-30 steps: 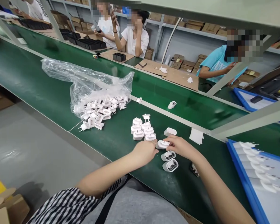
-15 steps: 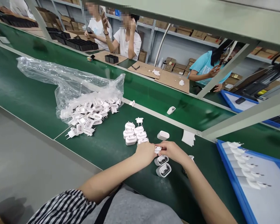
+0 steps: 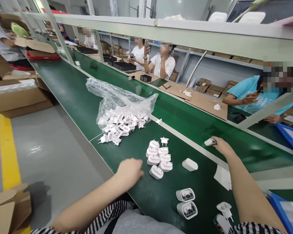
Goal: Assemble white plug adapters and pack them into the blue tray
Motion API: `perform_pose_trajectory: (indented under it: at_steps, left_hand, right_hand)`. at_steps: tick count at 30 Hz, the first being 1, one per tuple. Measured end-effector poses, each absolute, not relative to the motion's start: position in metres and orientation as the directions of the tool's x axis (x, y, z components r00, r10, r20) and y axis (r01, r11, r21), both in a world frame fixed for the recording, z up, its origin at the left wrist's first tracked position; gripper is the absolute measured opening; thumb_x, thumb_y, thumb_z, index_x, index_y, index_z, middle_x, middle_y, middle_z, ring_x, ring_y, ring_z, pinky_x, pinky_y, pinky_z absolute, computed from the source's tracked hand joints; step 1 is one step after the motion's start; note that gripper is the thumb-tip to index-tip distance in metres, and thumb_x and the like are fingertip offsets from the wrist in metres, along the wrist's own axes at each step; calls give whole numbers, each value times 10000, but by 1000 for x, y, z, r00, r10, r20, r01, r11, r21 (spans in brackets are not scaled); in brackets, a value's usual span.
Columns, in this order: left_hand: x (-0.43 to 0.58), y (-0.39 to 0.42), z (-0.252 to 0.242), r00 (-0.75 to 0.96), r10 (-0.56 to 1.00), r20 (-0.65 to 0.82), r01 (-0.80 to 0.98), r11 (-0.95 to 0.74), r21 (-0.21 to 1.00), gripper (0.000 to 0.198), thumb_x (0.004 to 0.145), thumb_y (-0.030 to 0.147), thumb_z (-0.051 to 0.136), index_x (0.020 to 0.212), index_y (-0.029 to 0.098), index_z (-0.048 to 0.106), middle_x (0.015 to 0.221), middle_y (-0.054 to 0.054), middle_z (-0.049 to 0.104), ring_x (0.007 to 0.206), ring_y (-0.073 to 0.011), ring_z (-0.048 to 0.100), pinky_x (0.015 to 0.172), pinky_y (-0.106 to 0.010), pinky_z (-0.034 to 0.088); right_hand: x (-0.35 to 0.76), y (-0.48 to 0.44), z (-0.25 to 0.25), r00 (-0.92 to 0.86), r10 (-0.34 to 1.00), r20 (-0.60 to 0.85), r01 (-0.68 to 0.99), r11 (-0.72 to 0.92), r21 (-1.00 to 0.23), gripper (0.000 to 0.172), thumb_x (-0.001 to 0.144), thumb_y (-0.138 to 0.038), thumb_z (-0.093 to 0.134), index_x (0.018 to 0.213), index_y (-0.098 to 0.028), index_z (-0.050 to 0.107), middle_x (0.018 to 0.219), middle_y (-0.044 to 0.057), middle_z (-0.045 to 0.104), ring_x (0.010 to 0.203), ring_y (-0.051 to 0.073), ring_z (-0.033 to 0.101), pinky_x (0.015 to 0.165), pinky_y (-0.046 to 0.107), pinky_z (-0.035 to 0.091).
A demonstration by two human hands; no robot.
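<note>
Out on the far green belt, my right hand (image 3: 223,146) grips a small white charger housing (image 3: 209,142) by its right end. My left hand (image 3: 130,173) is above the near edge of the bench, fingers loosely curled and apart, with nothing visible in them. Just right of it stands a group of assembled white plug chargers (image 3: 156,172), pins up. Nearer my body, two open white housings (image 3: 187,210) show dark parts inside. Another white housing (image 3: 189,164) lies on its side between them and my right arm.
A clear plastic bag (image 3: 127,100) spills many white plug caps (image 3: 120,126). White paper (image 3: 222,177) lies beside my right forearm, with a loose plug cap (image 3: 224,208) below. A blue-rimmed tray (image 3: 280,208) is at right. A metal shelf beam (image 3: 185,35) crosses above; co-workers sit opposite.
My hands have parted: the right moved out to the housing on the far belt and took hold of it, the left drew back. One more charger stands with the group. The view swung left.
</note>
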State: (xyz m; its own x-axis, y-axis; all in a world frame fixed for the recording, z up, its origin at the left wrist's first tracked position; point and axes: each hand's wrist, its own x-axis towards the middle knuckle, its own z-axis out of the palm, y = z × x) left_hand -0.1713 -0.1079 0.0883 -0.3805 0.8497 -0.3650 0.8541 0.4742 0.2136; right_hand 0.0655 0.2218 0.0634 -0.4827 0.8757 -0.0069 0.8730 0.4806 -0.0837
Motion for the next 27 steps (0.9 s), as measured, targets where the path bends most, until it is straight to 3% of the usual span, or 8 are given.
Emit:
perform_pose_trajectory:
  at_steps: [4,9,15,19,22,25,27]
  left_hand:
    - [-228,-60,96,-507,857,-93,846,515,137,302,757,162,312,1002,159,489,897,-115,574,832,-222,538,668,-302,403]
    - [-249,7,69,-399,916,-40,912,401,83,332,696,41,385,1004,112,486,1015,-144,497,914,-234,490,702,-286,398]
    - [-233,8,60,-394,916,75,918,389,72,325,778,31,218,983,26,470,1007,-162,469,979,-262,418,742,-297,380]
    - [-236,13,59,-391,918,74,919,383,97,313,777,40,239,906,25,523,970,-174,482,952,-288,439,718,-327,391]
    - [-236,16,68,-403,913,58,912,395,109,305,752,34,269,831,29,563,907,-196,508,920,-320,461,703,-368,389]
    - [-221,5,96,-354,926,130,921,321,221,261,747,106,336,880,91,561,917,-155,527,896,-288,481,738,-374,376]
    - [-197,-9,115,-267,943,197,922,190,338,253,740,195,394,948,150,533,922,-84,549,841,-213,511,746,-317,388]
  right_hand:
    - [77,213,74,-422,903,-78,905,415,-95,218,590,-230,509,796,-162,532,860,136,547,717,249,551,552,301,414]
    - [93,151,100,-356,930,-89,911,323,-258,268,631,-392,468,816,-200,490,723,60,575,658,216,540,529,288,400]
    - [89,51,99,-632,753,-184,749,533,-393,220,667,-396,450,810,-232,482,673,-12,561,592,148,515,543,254,385]
    - [75,23,71,-633,741,-225,763,548,-343,150,682,-342,449,767,-223,479,630,-12,551,568,150,513,489,243,355]
    - [77,20,57,-627,752,-203,762,538,-361,208,668,-310,472,861,-234,485,691,-5,561,593,152,516,512,257,371]
    - [84,21,64,-616,772,-159,725,475,-499,400,645,-294,502,1035,-253,422,828,12,550,611,138,507,542,278,404]
    - [86,20,77,-605,793,-68,624,419,-659,466,662,-313,488,1108,-252,367,939,39,516,651,130,507,572,284,424]
